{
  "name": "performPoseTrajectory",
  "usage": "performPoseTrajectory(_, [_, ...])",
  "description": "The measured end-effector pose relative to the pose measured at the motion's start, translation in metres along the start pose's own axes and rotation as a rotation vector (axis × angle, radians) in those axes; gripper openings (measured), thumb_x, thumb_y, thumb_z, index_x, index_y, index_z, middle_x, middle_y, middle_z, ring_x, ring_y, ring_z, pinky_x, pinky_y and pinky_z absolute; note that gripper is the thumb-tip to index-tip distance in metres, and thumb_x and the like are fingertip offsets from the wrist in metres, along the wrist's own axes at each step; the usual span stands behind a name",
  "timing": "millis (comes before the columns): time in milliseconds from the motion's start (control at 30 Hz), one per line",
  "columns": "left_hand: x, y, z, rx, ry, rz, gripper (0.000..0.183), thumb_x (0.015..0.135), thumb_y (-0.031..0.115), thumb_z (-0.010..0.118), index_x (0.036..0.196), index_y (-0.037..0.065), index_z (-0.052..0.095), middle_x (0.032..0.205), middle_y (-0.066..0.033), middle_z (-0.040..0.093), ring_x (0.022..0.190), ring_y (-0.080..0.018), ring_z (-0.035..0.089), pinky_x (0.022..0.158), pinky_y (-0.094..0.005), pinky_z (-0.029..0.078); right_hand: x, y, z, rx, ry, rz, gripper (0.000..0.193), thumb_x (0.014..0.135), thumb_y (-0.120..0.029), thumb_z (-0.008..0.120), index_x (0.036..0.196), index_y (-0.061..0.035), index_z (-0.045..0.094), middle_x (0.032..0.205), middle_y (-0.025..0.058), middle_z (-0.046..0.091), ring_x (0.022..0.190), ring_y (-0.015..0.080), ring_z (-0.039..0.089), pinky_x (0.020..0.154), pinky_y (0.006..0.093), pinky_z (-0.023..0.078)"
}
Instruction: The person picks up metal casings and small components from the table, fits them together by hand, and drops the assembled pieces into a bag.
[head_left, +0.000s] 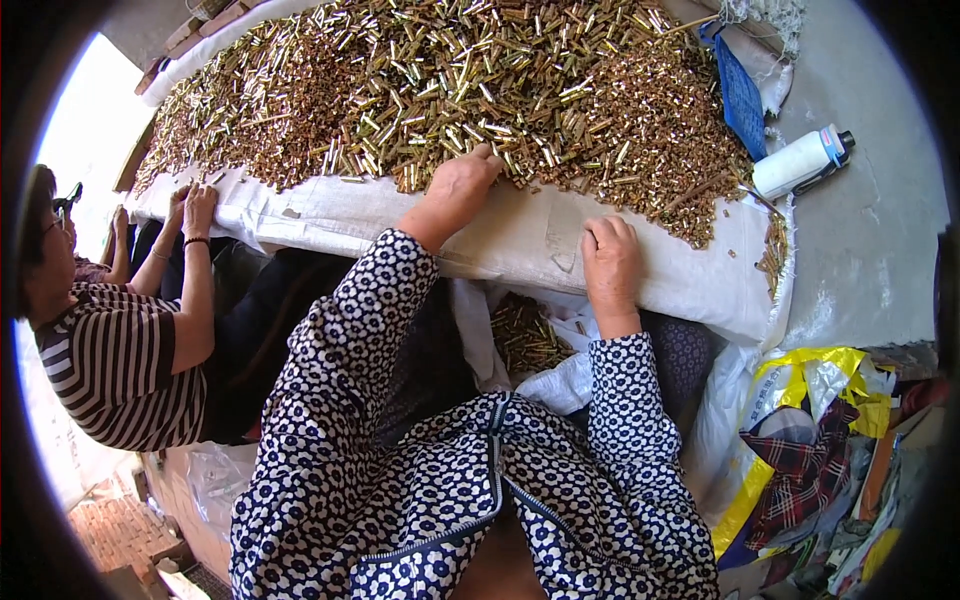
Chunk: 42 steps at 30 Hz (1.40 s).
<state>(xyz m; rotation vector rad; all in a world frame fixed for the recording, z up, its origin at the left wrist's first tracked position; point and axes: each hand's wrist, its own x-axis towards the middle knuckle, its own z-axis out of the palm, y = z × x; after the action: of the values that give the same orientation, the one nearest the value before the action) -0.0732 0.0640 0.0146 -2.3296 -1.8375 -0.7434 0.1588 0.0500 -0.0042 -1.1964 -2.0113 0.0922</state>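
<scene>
A big heap of small brass-coloured metal tubes point(470, 80) covers a table under a white cloth point(520, 240). My left hand point(460, 185) reaches forward to the heap's near edge, its fingertips in the tubes. My right hand point(610, 262) rests palm down on the bare cloth near the table's front edge, fingers curled over it. Below the table edge, between my arms, an open white sack point(560, 375) holds more of the brass tubes point(525, 335). I cannot see whether either hand holds any tubes.
A person in a striped top point(120, 360) sits at my left, with hands point(195, 205) at the heap's left edge. A white bottle with a dark cap point(800, 160) and a blue scoop point(742, 95) lie at the right. Bags and cloth point(810, 450) pile at lower right.
</scene>
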Motion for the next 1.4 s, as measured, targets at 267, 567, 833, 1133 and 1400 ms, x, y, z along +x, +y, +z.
performPoseTrajectory(267, [-0.003, 0.006, -0.013, 0.034, -0.163, 0.148, 0.004, 0.074, 0.003, 0.047, 0.074, 0.004, 0.051, 0.082, -0.0122, 0.052, 0.071, -0.0301, 0.057, 0.06, -0.0385, 0.046, -0.006, 0.004, 0.001, 0.195, 0.081, 0.034, 0.01, 0.073, -0.001, 0.061, 0.082, -0.0054, 0.059, 0.086, 0.007, 0.057, 0.074, 0.0242, 0.057, 0.065, 0.0306, 0.048])
performPoseTrajectory(567, [-0.026, 0.019, -0.018, -0.611, -0.184, -0.167, 0.008, 0.081, 0.004, 0.054, 0.088, 0.001, 0.053, 0.073, -0.0064, 0.054, 0.06, -0.0139, 0.053, 0.054, -0.0267, 0.044, -0.011, -0.022, -0.008, 0.753, -0.099, 0.359, 0.011, 0.074, 0.006, 0.059, 0.084, 0.0009, 0.06, 0.086, 0.0003, 0.055, 0.071, 0.0049, 0.051, 0.062, 0.0182, 0.043])
performPoseTrajectory(833, [-0.052, 0.048, -0.031, -1.092, -0.29, -0.391, 0.01, 0.084, 0.006, 0.054, 0.092, 0.001, 0.053, 0.07, -0.0004, 0.051, 0.059, -0.006, 0.048, 0.054, -0.0214, 0.043, -0.012, -0.043, -0.006, 1.075, -0.183, 0.405, 0.01, 0.077, 0.001, 0.06, 0.086, -0.0017, 0.06, 0.08, -0.0015, 0.056, 0.065, 0.0038, 0.048, 0.06, 0.0177, 0.041])
performPoseTrajectory(1133, [-0.053, 0.039, -0.017, -0.591, -0.035, -0.073, 0.011, 0.084, 0.006, 0.054, 0.093, 0.002, 0.057, 0.079, -0.005, 0.055, 0.059, -0.0111, 0.051, 0.057, -0.0235, 0.044, -0.015, -0.033, 0.001, 0.888, -0.139, 0.352, 0.008, 0.077, 0.001, 0.058, 0.085, -0.0012, 0.059, 0.078, 0.002, 0.056, 0.066, 0.008, 0.051, 0.061, 0.0213, 0.043])
performPoseTrajectory(1400, [-0.02, 0.0, -0.012, -0.164, 0.204, -0.316, 0.018, 0.079, 0.006, 0.055, 0.097, 0.006, 0.059, 0.089, -0.0102, 0.056, 0.069, -0.0223, 0.058, 0.062, -0.0326, 0.048, -0.013, -0.026, 0.005, 0.697, -0.096, 0.281, 0.007, 0.075, 0.002, 0.058, 0.081, -0.0018, 0.059, 0.076, 0.0056, 0.057, 0.064, 0.0125, 0.054, 0.058, 0.0238, 0.044])
